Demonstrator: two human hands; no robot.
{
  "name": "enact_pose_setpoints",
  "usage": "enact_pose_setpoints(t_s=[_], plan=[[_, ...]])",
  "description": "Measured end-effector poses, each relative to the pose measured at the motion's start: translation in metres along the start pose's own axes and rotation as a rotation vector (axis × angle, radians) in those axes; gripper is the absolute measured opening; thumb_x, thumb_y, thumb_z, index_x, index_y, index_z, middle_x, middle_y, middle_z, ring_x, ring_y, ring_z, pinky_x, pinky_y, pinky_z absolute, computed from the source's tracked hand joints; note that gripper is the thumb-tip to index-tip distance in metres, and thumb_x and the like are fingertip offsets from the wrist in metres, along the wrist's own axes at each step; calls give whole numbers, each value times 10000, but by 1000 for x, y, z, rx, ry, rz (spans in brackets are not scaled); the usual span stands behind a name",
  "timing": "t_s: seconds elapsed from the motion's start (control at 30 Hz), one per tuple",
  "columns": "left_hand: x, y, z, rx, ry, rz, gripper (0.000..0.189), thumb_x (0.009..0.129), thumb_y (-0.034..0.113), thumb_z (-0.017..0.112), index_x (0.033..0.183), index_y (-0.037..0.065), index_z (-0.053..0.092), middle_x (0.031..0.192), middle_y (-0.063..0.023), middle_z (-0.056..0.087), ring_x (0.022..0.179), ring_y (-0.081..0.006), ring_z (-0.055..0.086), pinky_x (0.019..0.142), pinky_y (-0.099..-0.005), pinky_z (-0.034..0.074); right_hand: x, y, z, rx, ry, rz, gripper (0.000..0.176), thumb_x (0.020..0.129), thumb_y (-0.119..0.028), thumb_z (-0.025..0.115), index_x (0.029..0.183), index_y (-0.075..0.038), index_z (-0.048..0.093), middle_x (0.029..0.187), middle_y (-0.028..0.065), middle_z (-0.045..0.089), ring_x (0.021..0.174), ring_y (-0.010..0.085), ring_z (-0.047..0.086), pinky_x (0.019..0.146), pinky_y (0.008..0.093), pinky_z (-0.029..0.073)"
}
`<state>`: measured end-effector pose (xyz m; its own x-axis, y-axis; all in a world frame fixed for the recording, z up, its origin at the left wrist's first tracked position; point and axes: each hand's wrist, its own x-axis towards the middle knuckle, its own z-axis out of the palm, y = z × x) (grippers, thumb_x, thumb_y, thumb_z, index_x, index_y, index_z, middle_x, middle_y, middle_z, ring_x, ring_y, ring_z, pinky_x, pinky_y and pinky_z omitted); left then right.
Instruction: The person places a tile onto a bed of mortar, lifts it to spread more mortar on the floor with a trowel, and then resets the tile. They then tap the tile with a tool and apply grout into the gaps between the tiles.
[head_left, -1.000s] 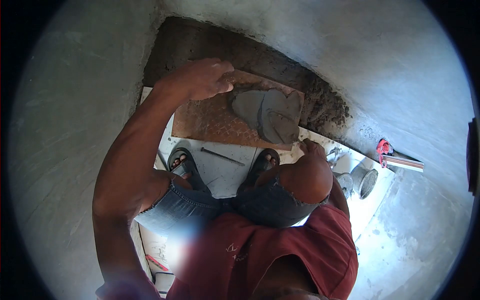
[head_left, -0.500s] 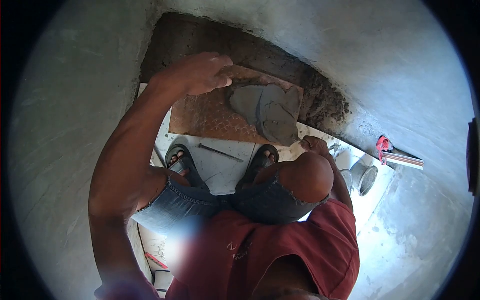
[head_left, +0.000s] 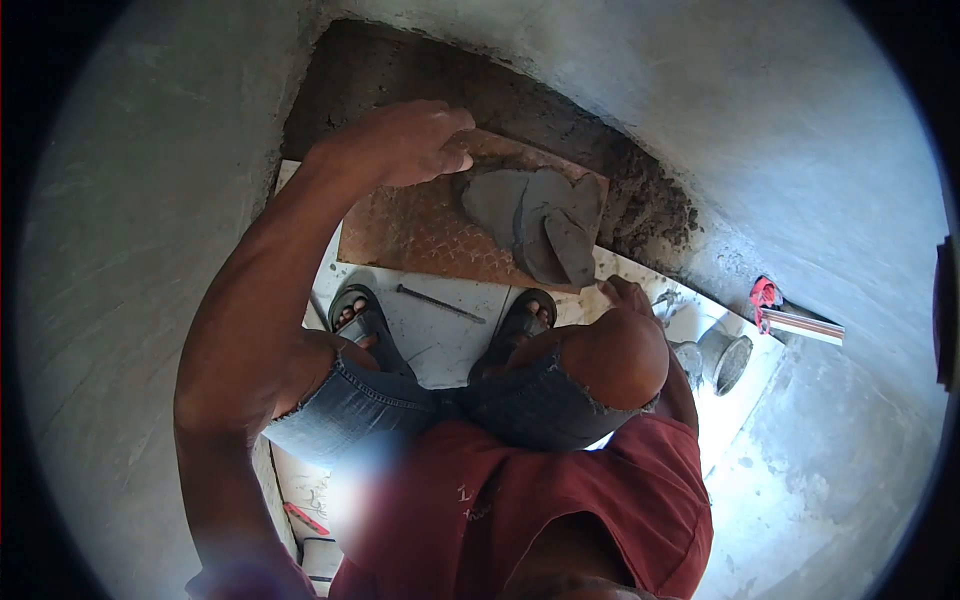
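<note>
A brown tile (head_left: 410,235) lies tilted in front of me, its ridged back facing up. Wet grey mortar (head_left: 493,197) covers its right half. My left hand (head_left: 425,143) grips the tile's far edge with curled fingers. Near the tile's lower right corner, my right hand (head_left: 628,295) is closed, partly hidden behind my knee. A trowel blade (head_left: 570,250), coated in mortar, reaches from that hand onto the mortar patch; its handle is mostly concealed by the fingers.
Dark, rough mortar bed (head_left: 650,195) lies beyond the tile, between grey walls. White floor tiles (head_left: 425,335) are under my feet, with a dark metal rod (head_left: 440,303) between them. At right are a mortar-smeared cup (head_left: 730,360) and a strip with red cloth (head_left: 768,300).
The trowel blade has turned and pressed through the mortar, leaving new folds near the tile's right edge. My left hand stays at the far edge, shifted only slightly.
</note>
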<state>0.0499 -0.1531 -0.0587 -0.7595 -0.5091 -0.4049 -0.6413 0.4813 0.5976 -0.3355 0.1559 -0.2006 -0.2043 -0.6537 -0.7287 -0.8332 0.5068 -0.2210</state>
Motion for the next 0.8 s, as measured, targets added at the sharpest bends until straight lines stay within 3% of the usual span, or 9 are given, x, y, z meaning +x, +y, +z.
enact_pose_setpoints(t_s=[0.2,0.33,0.4,0.5,0.57,0.63,0.7,0.77,0.8], plan=[[3,0,2,15,12,16,508,860,356,530,1247,41,437,1180,-158,499,1093,-326,491,902,-404,403,-11,-23,21,-242,167,-193,331,851,-430,503,955,-117,528,914,135,592,863,376,578,669,471,443],[5,4,3,17,-12,8,507,858,350,534,1247,40,436,1171,-163,502,1085,-327,496,892,-404,408,7,-54,16,-273,184,-28,354,856,-443,488,954,-104,517,969,158,591,888,403,564,694,487,442],[5,3,4,17,-10,19,502,859,344,533,1247,40,434,1163,-163,503,1077,-328,500,889,-406,410,18,-57,16,-111,289,107,376,874,-452,459,956,-88,511,969,179,595,905,416,555,716,491,435],[3,1,1,19,4,3,500,861,343,530,1247,40,433,1158,-161,504,1068,-328,504,886,-408,410,32,-40,35,54,250,185,386,888,-448,443,966,-75,506,900,201,600,908,429,548,715,480,435],[0,-2,0,17,18,4,504,861,346,530,1247,38,434,1157,-161,504,1068,-329,504,886,-409,410,38,-32,54,2,305,119,417,904,-451,416,969,-48,498,800,184,610,838,400,581,692,450,441],[-1,-4,1,15,24,14,507,860,349,530,1247,35,435,1157,-161,504,1067,-329,504,886,-410,410,18,-76,41,702,-28,360,446,913,-446,403,976,-15,499,758,131,603,763,329,595,679,420,446],[0,-6,1,28,6,3,516,860,354,528,1254,34,430,1160,-160,504,1071,-329,502,884,-410,411,23,-96,40,787,-73,329,476,923,-444,378,963,12,508,736,83,579,718,269,573,672,407,442],[0,-9,3,34,-3,12,520,861,355,527,1259,35,428,1164,-159,503,1075,-329,500,883,-409,411,37,-106,49,586,52,-107,484,926,-435,373,966,25,519,713,85,570,711,272,573,668,420,436],[0,-10,3,37,-8,19,524,861,356,526,1264,36,425,1169,-158,501,1079,-328,498,883,-409,412,45,-113,51,590,53,-107,484,926,-435,373,966,25,519,713,85,570,711,272,573,668,420,436]])
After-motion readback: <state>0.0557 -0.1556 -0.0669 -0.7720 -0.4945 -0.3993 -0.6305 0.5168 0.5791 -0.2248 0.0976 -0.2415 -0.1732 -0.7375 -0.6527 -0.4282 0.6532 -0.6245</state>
